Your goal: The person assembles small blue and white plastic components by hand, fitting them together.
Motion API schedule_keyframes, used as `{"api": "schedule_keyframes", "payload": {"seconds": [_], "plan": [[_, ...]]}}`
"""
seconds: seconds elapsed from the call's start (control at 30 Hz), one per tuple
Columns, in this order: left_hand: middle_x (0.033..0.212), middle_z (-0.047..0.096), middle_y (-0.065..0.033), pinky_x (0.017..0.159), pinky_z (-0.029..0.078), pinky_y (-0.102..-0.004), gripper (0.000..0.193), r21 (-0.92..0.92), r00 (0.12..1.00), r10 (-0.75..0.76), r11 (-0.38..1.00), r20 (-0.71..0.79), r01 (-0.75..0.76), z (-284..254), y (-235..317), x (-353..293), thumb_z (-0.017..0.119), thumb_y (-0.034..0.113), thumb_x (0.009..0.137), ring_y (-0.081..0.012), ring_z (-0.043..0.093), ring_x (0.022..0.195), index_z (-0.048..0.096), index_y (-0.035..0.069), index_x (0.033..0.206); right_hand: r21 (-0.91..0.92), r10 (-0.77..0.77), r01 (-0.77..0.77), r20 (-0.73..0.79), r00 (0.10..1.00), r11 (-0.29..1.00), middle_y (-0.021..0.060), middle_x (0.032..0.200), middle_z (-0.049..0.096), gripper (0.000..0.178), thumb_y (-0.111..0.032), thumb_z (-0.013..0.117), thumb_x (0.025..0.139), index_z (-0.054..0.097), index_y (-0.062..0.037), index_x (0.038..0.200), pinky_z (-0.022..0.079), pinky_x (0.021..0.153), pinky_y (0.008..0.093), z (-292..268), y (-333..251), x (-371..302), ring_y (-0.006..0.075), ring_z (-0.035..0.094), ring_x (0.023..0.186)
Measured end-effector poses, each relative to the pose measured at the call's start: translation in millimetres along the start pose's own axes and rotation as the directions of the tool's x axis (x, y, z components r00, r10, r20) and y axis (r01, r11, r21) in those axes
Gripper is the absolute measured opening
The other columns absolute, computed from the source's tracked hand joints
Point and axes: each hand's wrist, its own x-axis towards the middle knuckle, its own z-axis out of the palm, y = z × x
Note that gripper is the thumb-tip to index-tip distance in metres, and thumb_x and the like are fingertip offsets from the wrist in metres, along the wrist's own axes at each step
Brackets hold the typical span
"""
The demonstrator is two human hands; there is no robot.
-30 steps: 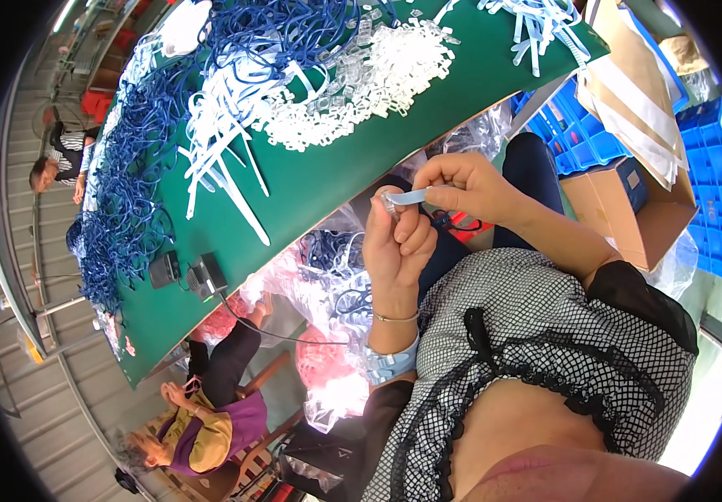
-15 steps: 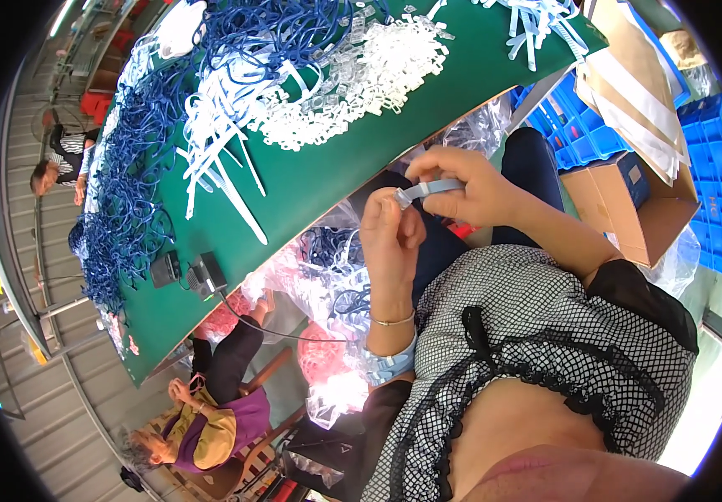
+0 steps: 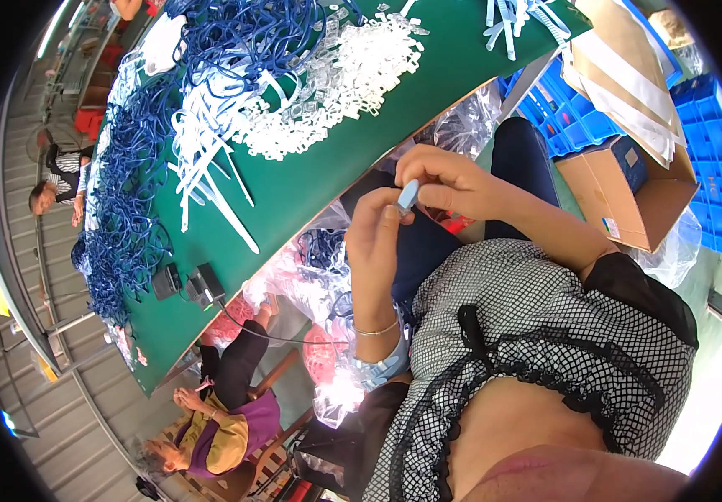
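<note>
A short piece of light-blue strap [image 3: 409, 195] is between my two hands, above my lap and just off the table's near edge. My left hand [image 3: 373, 234] is closed, thumb and fingers pinching the strap's lower end. My right hand [image 3: 453, 186] is closed too, with its thumb and curled fingers around the other end. Whether a clear buckle sits in the fingers is hidden. On the green table [image 3: 327, 180], beyond my hands, lie a heap of small clear and white plastic buckles [image 3: 340, 96] and a bundle of pale straps [image 3: 206, 146].
Dark-blue cords [image 3: 131, 176] pile along the table's far-left side. A small black box with a cable [image 3: 204, 286] sits at its edge. An open cardboard box [image 3: 654, 201] and blue crates [image 3: 712, 167] stand at right. A seated person [image 3: 219, 422] works at lower left.
The strap was stretched between my hands with a clear buckle showing at the left fingertips; now my hands are closer together and the strap is tilted upward. The view has shifted slightly.
</note>
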Motion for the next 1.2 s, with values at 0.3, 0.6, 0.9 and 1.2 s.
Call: {"api": "schedule_keyframes", "payload": {"seconds": [0.3,0.6,0.9,1.2], "plan": [[0.085,0.057,-0.0096,0.064,0.042,-0.0252,0.01,-0.532,0.977,-0.159,0.821,0.14,0.209,-12.9,-7.7,-3.8,0.047,0.011,0.087,-0.0154,0.055,0.069,0.051,0.001,0.086,-0.337,-0.015,0.038,0.072,0.997,0.941,0.0061,0.077,0.059,0.015,-0.01,0.065,0.077,0.062,-0.0034,0.09,0.044,0.06,0.0259,10.2,-2.1,3.2,0.016,0.058,0.068],[0.085,0.059,-0.0146,0.071,0.047,-0.0303,0.014,-0.689,0.971,-0.025,0.701,0.237,0.186,-27.5,-28.8,-6.7,0.052,0.014,0.082,-0.0198,0.058,0.07,0.05,0.0,0.077,-0.153,0.015,0.003,0.115,0.993,0.988,0.0063,0.076,0.056,0.01,-0.006,0.061,0.08,0.059,-0.0012,0.088,0.046,0.057,0.0228,24.9,-8.0,8.3,0.012,0.06,0.066],[0.08,0.061,-0.0102,0.071,0.045,-0.0249,0.02,-0.491,0.959,-0.201,0.827,0.198,0.275,-33.8,-18.3,-12.3,0.049,0.009,0.085,-0.0143,0.057,0.072,0.056,-0.007,0.095,-0.36,-0.136,0.19,0.171,0.976,0.914,0.0062,0.084,0.054,0.017,-0.009,0.064,0.077,0.061,-0.0018,0.092,0.045,0.064,0.0251,24.1,3.3,15.6,0.0147,0.057,0.075],[0.077,0.061,-0.0064,0.065,0.043,-0.0233,0.012,-0.316,0.997,-0.073,0.946,0.007,0.072,-32.4,-15.8,-14.8,0.058,0.008,0.083,-0.0106,0.054,0.07,0.059,-0.002,0.089,-0.282,-0.024,0.025,0.006,1.0,0.959,0.0049,0.08,0.054,0.012,-0.009,0.066,0.074,0.06,-0.0033,0.082,0.041,0.065,0.0265,28.5,2.3,11.8,0.0154,0.052,0.073]]}}
